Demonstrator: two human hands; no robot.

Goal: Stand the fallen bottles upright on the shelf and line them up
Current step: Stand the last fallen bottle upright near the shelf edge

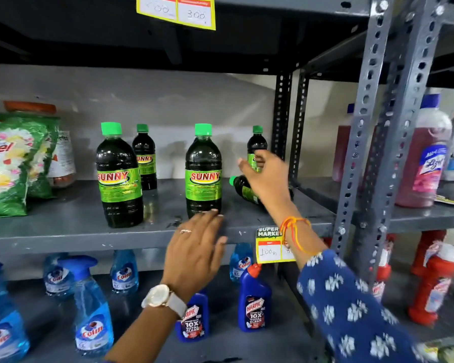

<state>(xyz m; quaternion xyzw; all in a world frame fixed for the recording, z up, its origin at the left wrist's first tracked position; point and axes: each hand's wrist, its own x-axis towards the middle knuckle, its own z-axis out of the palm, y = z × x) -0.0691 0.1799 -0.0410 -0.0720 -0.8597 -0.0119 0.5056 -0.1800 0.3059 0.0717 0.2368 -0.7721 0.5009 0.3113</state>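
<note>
This is a shop, a supermarket aisle of cleaning goods. Grey slotted-steel shelves (pixel 76 231) carry rows of branded bottles (pixel 203 174), and a yellow price tag (pixel 269 247) printed "SUPER MARKET" with a handwritten price hangs on the shelf edge.

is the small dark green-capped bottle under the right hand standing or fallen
Fallen: the small dark green-capped bottle lies on its side, cap pointing left, on the grey metal shelf.

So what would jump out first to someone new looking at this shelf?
The dark green-capped Sunny bottles: four upright on the middle shelf, the biggest two in front. One small bottle lies on its side at the right, with the right hand open above it and the left hand at the shelf edge.
</note>
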